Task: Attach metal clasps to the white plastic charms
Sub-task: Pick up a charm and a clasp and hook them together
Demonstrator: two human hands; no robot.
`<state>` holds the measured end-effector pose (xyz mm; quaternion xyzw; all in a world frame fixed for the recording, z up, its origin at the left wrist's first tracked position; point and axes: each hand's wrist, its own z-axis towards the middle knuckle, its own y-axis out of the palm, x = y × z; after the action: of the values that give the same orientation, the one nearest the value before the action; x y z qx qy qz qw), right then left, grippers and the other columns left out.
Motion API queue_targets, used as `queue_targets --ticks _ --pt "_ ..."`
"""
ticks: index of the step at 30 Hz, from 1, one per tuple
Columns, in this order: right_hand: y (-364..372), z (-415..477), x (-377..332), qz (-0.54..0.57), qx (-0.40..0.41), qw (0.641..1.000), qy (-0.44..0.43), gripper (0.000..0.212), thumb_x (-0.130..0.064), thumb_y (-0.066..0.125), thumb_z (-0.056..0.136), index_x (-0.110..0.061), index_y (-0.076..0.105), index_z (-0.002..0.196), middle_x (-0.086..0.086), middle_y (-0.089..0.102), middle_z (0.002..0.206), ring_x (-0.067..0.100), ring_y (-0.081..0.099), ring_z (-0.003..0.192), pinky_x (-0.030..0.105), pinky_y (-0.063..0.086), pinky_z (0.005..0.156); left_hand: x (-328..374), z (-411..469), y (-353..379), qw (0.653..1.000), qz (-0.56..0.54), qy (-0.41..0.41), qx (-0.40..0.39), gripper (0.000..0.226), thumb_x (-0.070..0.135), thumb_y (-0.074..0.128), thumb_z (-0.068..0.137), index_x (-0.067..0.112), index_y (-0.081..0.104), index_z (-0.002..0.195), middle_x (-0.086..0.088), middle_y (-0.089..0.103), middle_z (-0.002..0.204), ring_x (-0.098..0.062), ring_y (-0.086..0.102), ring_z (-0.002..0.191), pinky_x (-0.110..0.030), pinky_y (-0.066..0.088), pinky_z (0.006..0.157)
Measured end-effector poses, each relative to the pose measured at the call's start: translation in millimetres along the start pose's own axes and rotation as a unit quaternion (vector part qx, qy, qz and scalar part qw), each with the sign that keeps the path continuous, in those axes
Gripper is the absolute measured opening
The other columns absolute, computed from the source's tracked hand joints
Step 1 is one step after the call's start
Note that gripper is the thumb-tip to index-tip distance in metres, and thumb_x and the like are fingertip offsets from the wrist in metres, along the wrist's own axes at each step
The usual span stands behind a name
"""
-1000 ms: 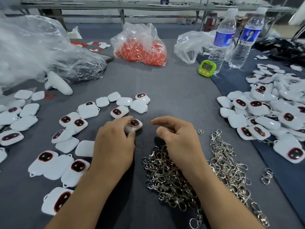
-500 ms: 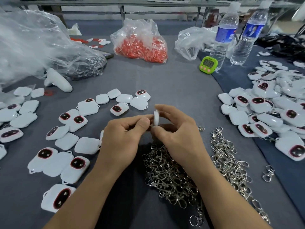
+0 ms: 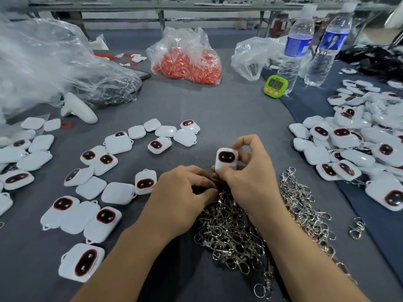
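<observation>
My right hand (image 3: 246, 184) is shut on a white plastic charm (image 3: 226, 159), held upright by thumb and fingers with its dark red-rimmed face toward me. Just left of it, my left hand (image 3: 181, 197) rests on the top edge of a pile of metal clasps (image 3: 231, 236), fingers curled down with their tips hidden. A second heap of clasps (image 3: 305, 203) lies to the right. Loose charms (image 3: 117, 143) are scattered on the left of the grey table (image 3: 229, 114).
A heap of charms (image 3: 359, 147) fills the right side. At the back stand a bag of orange parts (image 3: 187, 62), a green timer (image 3: 275, 86) and two water bottles (image 3: 294, 51). A big clear plastic bag (image 3: 43, 62) and a white controller (image 3: 78, 109) lie at the left.
My left hand lifted a charm off the table and passed it over. My right hand now holds it upright, and my left hand has dropped onto the clasp pile.
</observation>
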<state>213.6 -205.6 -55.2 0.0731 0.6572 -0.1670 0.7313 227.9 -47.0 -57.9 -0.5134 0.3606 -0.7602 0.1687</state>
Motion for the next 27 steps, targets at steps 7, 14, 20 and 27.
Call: queue_targets --ticks 7,14,20,27 --pt "-2 2 -1 -0.093 0.009 0.995 -0.037 0.023 -0.009 0.073 0.075 -0.028 0.062 0.082 -0.002 0.071 0.078 0.027 0.074 0.079 0.053 0.06 0.072 6 -4 -6 0.999 0.021 0.022 -0.014 0.03 0.063 0.068 0.068 0.039 0.078 0.084 0.032 0.067 0.1 0.008 0.06 0.097 -0.016 0.044 0.084" --pt "0 -2 -3 -0.03 -0.01 0.999 -0.025 0.029 -0.011 0.056 0.07 -0.031 0.054 0.091 0.002 0.073 0.083 0.024 0.076 0.074 0.053 0.063 0.067 3 -4 -1 1.0 -0.016 -0.012 -0.005 0.006 0.034 0.082 0.076 0.036 0.08 0.082 0.028 0.072 0.091 0.007 0.066 0.085 -0.011 0.045 0.076" --pt "-4 -1 -6 -0.091 -0.018 0.995 -0.025 0.018 -0.013 0.062 0.069 -0.028 0.071 0.072 -0.001 0.072 0.071 0.028 0.073 0.069 0.054 0.061 0.066 3 -5 3 0.997 -0.045 -0.028 0.057 0.002 0.035 0.076 0.079 0.036 0.078 0.079 0.024 0.072 0.076 0.002 0.067 0.072 -0.018 0.049 0.065" --pt "-4 -6 -11 -0.038 -0.093 0.995 0.004 0.012 -0.012 0.076 0.072 -0.023 0.077 0.076 0.004 0.072 0.066 0.021 0.07 0.061 0.042 0.061 0.062 4 -3 1 0.97 -0.169 -0.091 0.148 0.009 0.034 0.072 0.085 0.041 0.077 0.084 0.013 0.073 0.065 -0.011 0.071 0.062 -0.037 0.061 0.064"
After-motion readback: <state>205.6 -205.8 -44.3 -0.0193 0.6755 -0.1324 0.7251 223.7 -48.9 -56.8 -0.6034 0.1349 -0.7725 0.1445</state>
